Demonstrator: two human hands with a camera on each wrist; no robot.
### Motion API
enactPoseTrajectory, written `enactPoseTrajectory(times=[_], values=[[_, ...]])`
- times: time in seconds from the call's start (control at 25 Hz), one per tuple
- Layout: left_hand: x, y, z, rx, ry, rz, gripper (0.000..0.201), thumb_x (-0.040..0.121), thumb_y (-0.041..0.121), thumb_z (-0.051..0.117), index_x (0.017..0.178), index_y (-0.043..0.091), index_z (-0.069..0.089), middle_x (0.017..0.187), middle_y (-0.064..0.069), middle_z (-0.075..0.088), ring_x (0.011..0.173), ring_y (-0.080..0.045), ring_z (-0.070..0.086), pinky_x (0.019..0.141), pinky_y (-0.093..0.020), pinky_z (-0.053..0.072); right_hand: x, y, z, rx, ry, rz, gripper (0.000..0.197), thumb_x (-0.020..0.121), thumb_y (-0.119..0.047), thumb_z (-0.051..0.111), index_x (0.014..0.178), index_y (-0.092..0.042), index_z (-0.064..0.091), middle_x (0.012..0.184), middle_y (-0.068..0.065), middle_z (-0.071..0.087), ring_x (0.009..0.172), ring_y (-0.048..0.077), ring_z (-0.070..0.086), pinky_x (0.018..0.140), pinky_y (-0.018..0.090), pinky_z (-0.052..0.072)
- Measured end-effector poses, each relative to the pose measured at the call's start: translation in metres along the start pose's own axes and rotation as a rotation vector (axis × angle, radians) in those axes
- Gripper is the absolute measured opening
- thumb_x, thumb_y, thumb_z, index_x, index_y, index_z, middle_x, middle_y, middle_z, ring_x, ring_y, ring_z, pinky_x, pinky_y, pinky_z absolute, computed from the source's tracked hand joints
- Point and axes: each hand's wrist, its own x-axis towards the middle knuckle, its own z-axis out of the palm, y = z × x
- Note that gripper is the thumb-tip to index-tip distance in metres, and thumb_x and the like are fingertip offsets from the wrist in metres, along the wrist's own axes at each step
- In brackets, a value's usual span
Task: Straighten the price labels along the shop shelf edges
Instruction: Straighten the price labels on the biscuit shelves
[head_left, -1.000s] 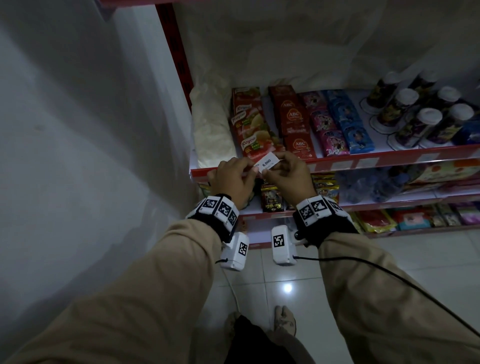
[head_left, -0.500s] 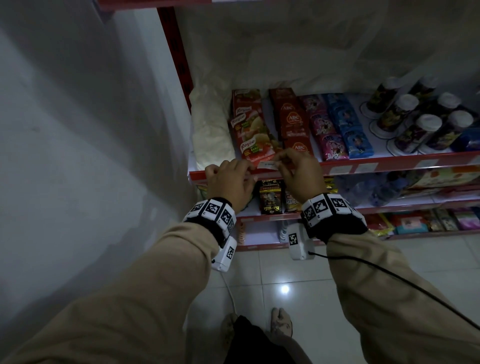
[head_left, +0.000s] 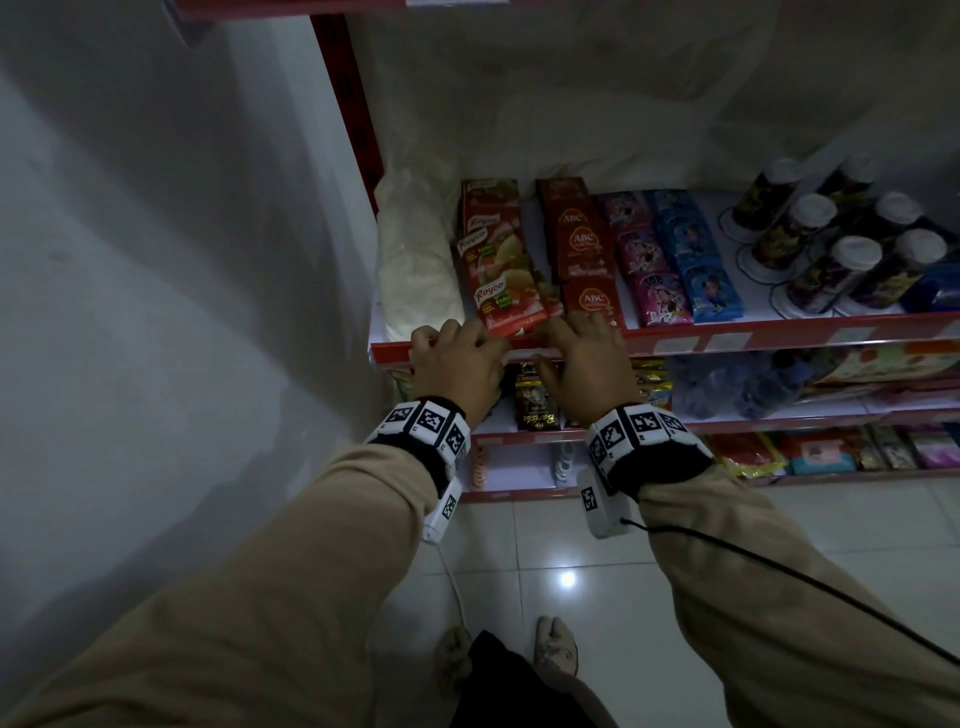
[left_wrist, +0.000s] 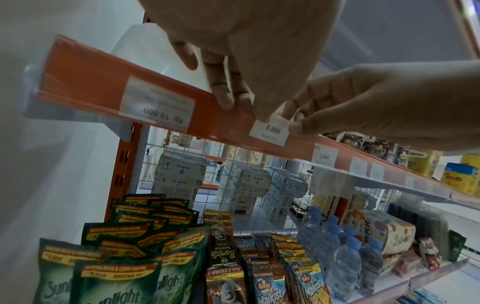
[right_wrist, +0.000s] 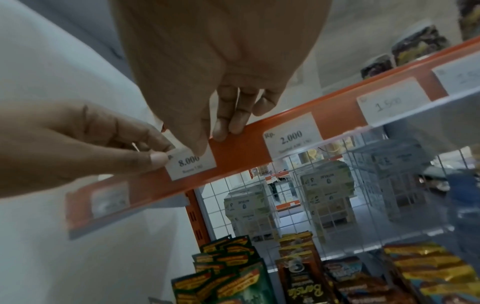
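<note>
Orange shelf edging (left_wrist: 111, 86) runs along a shop rack set against a pale wall, with sachets and packets stacked on the boards above and below. Against the frame a second ago, the small white 8.000 label (left_wrist: 270, 131) no longer sits lifted and tilted above the edge between the two hands; it now lies flat against the strip, and both hands have dropped onto the shelf front.

From the head camera, the left hand (head_left: 457, 364) and the right hand (head_left: 587, 364) hide the label almost wholly, and only their backs and knuckles show over the red-orange rail, just below a Royco packet (head_left: 498, 296). Both wrist cameras look up from under the edge and show what the head view cannot. On the left wrist view, the left hand's thumb presses the label's upper left corner while its fingers (left_wrist: 223, 90) lie fairly straight on the strip, and the right hand (left_wrist: 376, 107) pinches the label's right edge between thumb and curled fingers. On the right wrist view the mirror appears: the left hand (right_wrist: 78, 142) pinches the left edge between thumb and forefinger, and the right thumb lies over the top of the label (right_wrist: 192, 164).

Only these lower views show the neighbouring labels: a 10.000 label (left_wrist: 158, 105) to the left, a 2.000 label (right_wrist: 292, 135) and a handwritten one (right_wrist: 392, 102) to the right.
</note>
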Motion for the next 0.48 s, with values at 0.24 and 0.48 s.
enactPoseTrajectory(times=[0.24,0.48], values=[[0.0004,0.0015,0.0013,0.051,-0.007,0.023,0.022,0.092,0.031,0.050,0.108,0.026,0.064,0.108,0.001,0.057,0.101,-0.026,0.050,0.086,-0.041,0.026,0.0040,0.0036,-0.0009,-0.080,-0.051,-0.049,0.019,0.087,-0.015,0.056,0.103,-0.010,0.065,0.110,0.016,0.056,0.103,0.034,0.048,0.081,0.043,0.043],[0.0013,0.0000,0.0022,0.038,0.000,0.040,0.021,0.086,0.025,0.058,0.105,0.024,0.066,0.105,-0.002,0.057,0.099,-0.028,0.051,0.087,-0.044,0.029,0.0003,0.0044,0.0015,-0.075,-0.009,-0.071,0.018,0.087,-0.013,0.058,0.102,-0.008,0.066,0.106,0.018,0.057,0.098,0.035,0.050,0.078,0.044,0.045]])
